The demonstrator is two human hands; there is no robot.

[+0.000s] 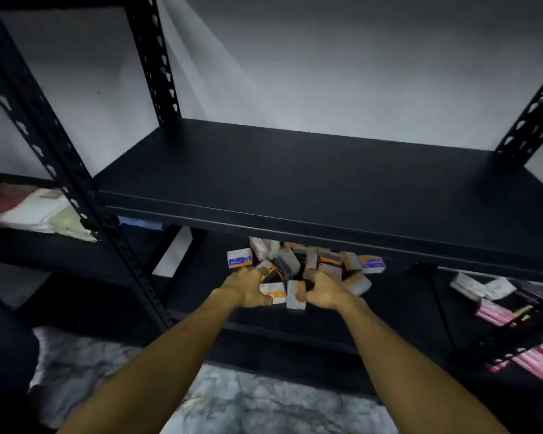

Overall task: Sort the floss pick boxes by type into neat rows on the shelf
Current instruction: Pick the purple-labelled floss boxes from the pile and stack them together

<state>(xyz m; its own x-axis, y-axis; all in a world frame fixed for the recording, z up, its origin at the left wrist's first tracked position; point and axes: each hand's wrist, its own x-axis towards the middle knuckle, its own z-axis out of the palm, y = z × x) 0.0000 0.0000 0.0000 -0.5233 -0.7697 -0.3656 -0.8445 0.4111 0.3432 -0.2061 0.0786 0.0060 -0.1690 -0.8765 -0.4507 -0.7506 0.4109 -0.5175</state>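
Black metal shelving (295,183) stands against a pale wall, over a marbled floor (232,399). On the lower shelf (389,302), the left hand (248,288) curls its fingers round an orange-and-white box (275,292), and just beside it the right hand (323,289) grips another such box (296,294) standing on end. Beyond both hands, touching the fingertips, lies a jumbled heap of floss pick boxes (308,261), some orange-marked, two blue-labelled at its outer ends. Far right of the right hand sit white and pink packs (496,296); far left of the left hand, folded cloth (41,211).
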